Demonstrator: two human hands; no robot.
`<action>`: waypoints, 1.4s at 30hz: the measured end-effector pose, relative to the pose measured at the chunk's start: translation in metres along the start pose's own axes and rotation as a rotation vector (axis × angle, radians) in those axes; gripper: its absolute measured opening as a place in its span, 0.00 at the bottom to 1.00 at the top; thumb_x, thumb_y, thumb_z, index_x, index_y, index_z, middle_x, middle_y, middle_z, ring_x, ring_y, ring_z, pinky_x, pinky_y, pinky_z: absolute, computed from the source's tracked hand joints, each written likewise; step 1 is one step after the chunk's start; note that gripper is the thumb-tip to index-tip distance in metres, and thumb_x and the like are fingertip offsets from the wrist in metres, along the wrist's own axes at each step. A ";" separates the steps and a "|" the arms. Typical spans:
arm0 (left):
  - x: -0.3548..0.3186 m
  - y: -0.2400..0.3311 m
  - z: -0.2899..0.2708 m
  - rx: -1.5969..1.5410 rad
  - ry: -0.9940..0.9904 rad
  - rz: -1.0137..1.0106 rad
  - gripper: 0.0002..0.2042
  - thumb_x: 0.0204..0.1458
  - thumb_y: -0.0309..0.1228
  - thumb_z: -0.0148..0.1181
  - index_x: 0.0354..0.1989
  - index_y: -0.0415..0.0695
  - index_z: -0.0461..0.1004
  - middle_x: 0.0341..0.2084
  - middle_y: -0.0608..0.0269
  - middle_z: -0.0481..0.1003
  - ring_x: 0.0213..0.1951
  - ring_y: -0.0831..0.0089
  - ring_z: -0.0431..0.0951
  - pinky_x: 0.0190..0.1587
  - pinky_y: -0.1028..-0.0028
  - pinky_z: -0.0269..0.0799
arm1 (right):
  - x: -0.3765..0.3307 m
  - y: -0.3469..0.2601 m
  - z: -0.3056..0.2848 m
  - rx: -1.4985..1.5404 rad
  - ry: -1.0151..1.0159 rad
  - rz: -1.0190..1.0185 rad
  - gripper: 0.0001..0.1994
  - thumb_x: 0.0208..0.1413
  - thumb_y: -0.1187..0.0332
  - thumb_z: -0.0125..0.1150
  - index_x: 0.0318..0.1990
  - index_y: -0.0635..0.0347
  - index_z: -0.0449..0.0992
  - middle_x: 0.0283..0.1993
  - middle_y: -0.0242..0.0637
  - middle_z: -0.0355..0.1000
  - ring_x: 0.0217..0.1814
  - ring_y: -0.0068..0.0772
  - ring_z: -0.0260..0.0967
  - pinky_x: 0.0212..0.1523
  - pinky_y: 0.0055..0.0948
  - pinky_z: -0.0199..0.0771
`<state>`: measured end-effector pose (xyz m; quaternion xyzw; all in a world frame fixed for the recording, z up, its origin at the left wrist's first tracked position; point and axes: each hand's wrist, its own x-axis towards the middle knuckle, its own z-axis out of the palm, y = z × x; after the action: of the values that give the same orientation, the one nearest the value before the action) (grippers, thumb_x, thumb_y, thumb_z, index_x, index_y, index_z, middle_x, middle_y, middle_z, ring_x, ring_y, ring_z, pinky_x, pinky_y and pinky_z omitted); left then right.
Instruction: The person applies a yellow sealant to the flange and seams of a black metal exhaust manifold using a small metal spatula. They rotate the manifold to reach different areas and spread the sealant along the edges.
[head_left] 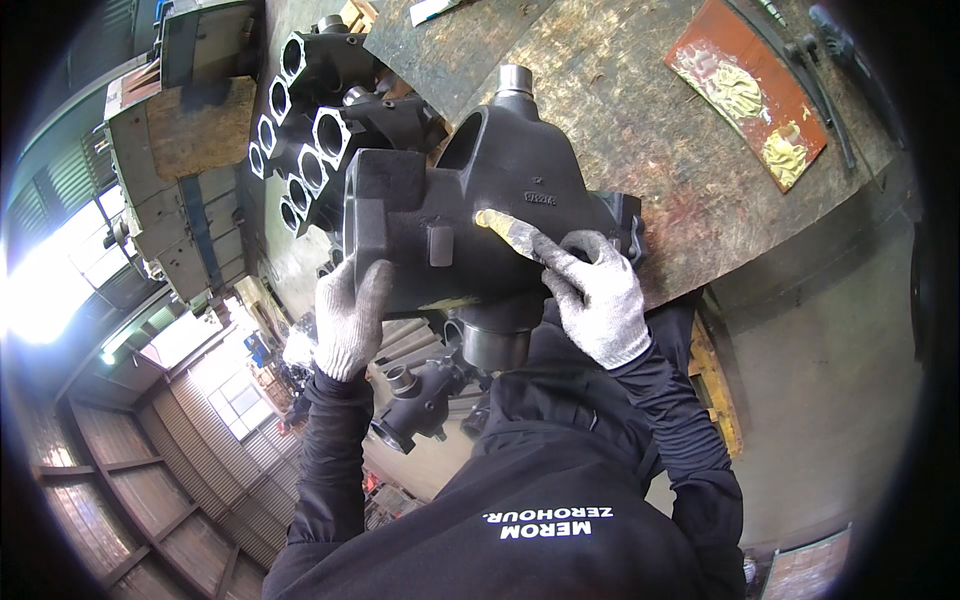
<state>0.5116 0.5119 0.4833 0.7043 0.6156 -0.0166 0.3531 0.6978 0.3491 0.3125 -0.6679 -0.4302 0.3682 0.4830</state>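
A large black cast-metal housing (400,235) lies at the table's edge in front of me, with bare machined stubs at its top and bottom. My left hand (350,315), in a grey-white knit glove, grips the lower left flange of the casting, thumb apart from the fingers. My right hand (603,300), gloved alike, is closed round a putty knife (515,236) smeared with yellow putty. The blade's tip touches the casting's upper face near its middle. A thin yellowish smear (448,303) shows along the casting's lower edge.
On the worn worktable (640,110), an orange board (715,45) at the far right carries dabs of yellow putty. Dark tools (830,100) lie beside it. Several black castings (330,135) stand at the far left, and another casting (415,400) sits low beneath my left arm.
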 end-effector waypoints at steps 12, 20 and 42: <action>-0.002 -0.001 0.001 -0.010 -0.014 0.013 0.21 0.66 0.42 0.59 0.53 0.33 0.77 0.32 0.65 0.78 0.36 0.80 0.71 0.41 0.74 0.71 | -0.007 0.000 0.007 0.104 -0.004 0.008 0.22 0.54 0.70 0.70 0.58 0.44 0.83 0.45 0.43 0.75 0.44 0.50 0.76 0.46 0.42 0.78; -0.003 -0.001 0.001 -0.006 0.001 0.008 0.21 0.66 0.42 0.59 0.52 0.33 0.77 0.32 0.65 0.78 0.36 0.80 0.72 0.41 0.73 0.71 | -0.007 -0.006 0.010 0.158 0.004 0.122 0.20 0.56 0.70 0.69 0.58 0.49 0.82 0.45 0.46 0.75 0.43 0.51 0.78 0.44 0.41 0.78; -0.001 -0.002 0.001 -0.010 0.000 0.012 0.20 0.66 0.41 0.59 0.52 0.33 0.78 0.32 0.64 0.80 0.35 0.80 0.73 0.40 0.74 0.72 | -0.015 -0.017 0.016 0.209 0.049 0.160 0.20 0.59 0.75 0.66 0.60 0.55 0.80 0.44 0.45 0.72 0.41 0.46 0.74 0.43 0.35 0.75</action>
<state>0.5099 0.5107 0.4814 0.7060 0.6116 -0.0113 0.3568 0.6744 0.3434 0.3264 -0.6550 -0.3230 0.4319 0.5292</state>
